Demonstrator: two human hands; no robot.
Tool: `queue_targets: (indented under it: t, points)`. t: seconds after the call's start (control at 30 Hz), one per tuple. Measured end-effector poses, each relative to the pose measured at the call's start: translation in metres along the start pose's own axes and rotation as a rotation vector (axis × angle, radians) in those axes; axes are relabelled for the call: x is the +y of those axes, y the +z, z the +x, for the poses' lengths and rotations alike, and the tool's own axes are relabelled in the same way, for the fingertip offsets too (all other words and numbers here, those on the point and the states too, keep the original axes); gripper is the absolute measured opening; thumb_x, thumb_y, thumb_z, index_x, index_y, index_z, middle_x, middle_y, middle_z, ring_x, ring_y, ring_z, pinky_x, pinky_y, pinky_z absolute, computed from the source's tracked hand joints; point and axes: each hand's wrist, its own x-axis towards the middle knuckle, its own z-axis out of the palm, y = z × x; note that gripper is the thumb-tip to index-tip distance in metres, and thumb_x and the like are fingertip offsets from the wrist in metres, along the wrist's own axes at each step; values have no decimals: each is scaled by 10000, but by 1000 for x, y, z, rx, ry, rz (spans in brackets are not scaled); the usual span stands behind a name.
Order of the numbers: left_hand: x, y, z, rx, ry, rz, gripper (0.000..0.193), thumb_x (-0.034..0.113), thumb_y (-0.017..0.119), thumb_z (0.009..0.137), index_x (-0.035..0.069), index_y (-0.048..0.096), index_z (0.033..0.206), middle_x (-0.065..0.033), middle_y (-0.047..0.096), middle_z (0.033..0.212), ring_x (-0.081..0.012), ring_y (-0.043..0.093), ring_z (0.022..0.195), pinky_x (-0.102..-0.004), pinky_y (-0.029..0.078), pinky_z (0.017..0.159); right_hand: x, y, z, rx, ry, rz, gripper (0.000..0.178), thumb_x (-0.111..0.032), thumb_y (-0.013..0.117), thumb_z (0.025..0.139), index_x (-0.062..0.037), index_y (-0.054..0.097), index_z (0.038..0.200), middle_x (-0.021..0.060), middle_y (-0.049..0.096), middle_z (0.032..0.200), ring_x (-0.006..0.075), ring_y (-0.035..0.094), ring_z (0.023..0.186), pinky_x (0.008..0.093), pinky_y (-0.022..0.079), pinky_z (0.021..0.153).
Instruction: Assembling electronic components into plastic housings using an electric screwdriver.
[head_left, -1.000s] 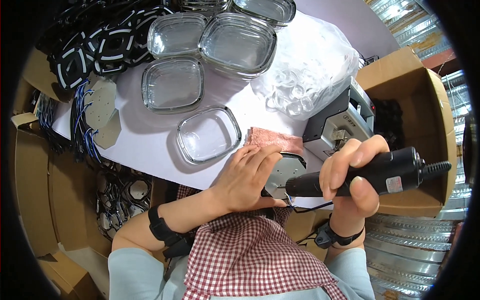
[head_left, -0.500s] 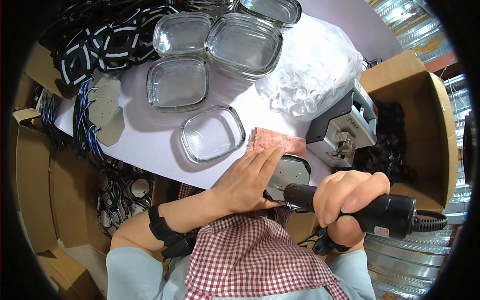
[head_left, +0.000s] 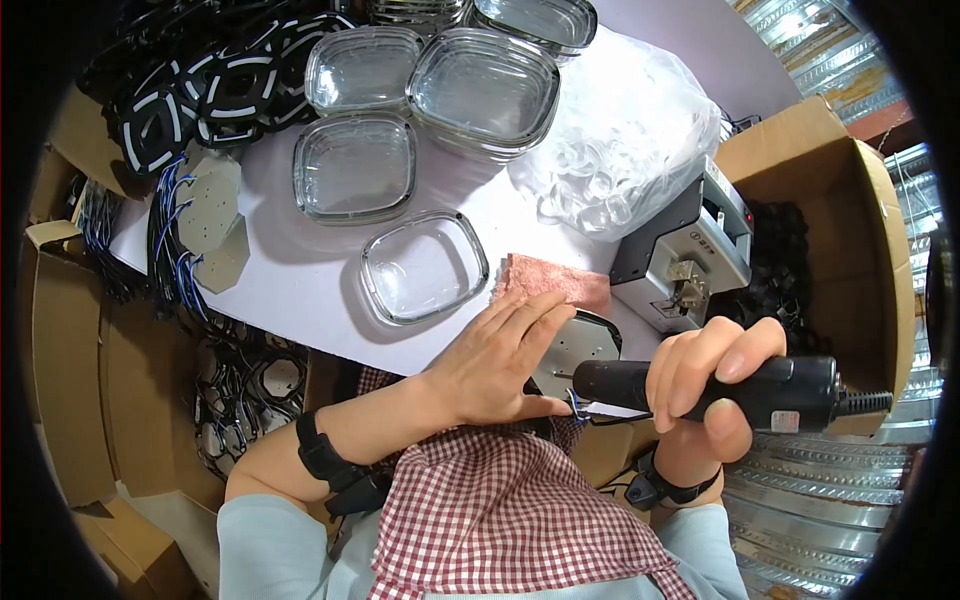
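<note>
My right hand (head_left: 712, 385) is wrapped round a black electric screwdriver (head_left: 795, 380), held nearly level. Its nose reaches over a grey metal plate (head_left: 580, 350) with small holes, set in a black-rimmed part; the bit's contact cannot be made out. My left hand (head_left: 500, 360) holds the left side of this part, fingers stretched along it and thumb at the near edge. Blue and white wires (head_left: 577, 405) come out beside that thumb. Just beyond lies a folded pink cloth (head_left: 560, 283). Left of the cloth sits a clear glass container (head_left: 425, 268).
More glass containers (head_left: 355, 167) stand at the back. A bag of clear rings (head_left: 610, 150) and a grey machine (head_left: 690, 255) are right of them. Black frames (head_left: 240, 85), wired plates (head_left: 215, 220) and cardboard boxes (head_left: 830, 170) line the sides.
The screwdriver has shifted slightly away from me and its rear end has risen. My right fingers have changed their grip on it. My left thumb shows more plainly at the near edge.
</note>
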Motion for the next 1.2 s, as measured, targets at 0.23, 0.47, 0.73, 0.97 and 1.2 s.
queue_targets:
  t: [0.23,0.47,0.73,0.97,1.2]
  points:
    - [-2,1,0,8,9,22,965,537,766,745,-13,362,1428,-251,440,1408,-431,457,1290,-530,357,1091,3,1,5,30,52,1,347,-226,767,846,-66,497,994,120,606,760,173,581,593,295,518,559]
    - [-1,1,0,-9,12,37,976,500,783,731,-18,352,1437,-253,430,1413,-429,447,1297,-525,356,1094,8,2,8,-73,42,45,289,-82,754,815,-34,536,999,136,629,775,196,634,665,303,541,610]
    - [1,2,-2,11,-3,22,1013,417,839,683,-14,332,1447,-248,449,1393,-425,456,1287,-512,361,1098,9,3,5,-136,40,-21,265,4,741,769,-35,550,949,114,617,714,191,629,660,311,524,601]
    - [-9,-4,-3,-9,12,-84,1084,393,859,662,-14,277,1480,-250,422,1425,-424,436,1307,-497,358,1101,11,3,6,-78,-10,1,320,-129,740,847,-52,492,1034,106,592,730,179,593,601,301,507,573]
    - [-6,-9,-6,-63,16,59,1085,444,833,675,-15,277,1486,-237,426,1428,-398,410,1333,-510,313,1118,17,-10,2,80,-109,18,359,-233,694,852,-78,460,1076,86,537,714,160,500,490,281,439,485]
